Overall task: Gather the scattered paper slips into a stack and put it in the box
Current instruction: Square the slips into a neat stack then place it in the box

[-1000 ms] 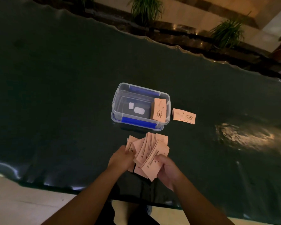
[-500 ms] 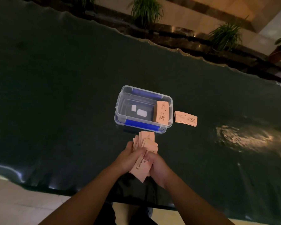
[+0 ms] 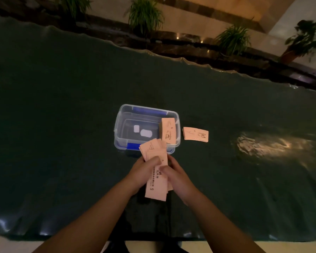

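Observation:
Both hands hold one loose bundle of pink paper slips [image 3: 156,181] just in front of the box. My left hand [image 3: 144,172] grips it from the left, my right hand [image 3: 173,172] from the right. The slips are roughly aligned but still fan out at the far end. The clear plastic box [image 3: 120,123] with blue latches stands open on the dark table. A thick stack of pink slips [image 3: 169,130] lies against its right inner wall. Another small pile of slips [image 3: 195,134] rests on the table right of the box.
The dark green table [image 3: 62,125] stretches wide on both sides, with a light glare at the right [image 3: 270,145]. Potted plants [image 3: 144,13] line a ledge beyond the far edge. The near table edge runs just below my forearms.
The fanned slips have been squeezed into a narrower bundle between my hands. The bundle has moved a little toward the box.

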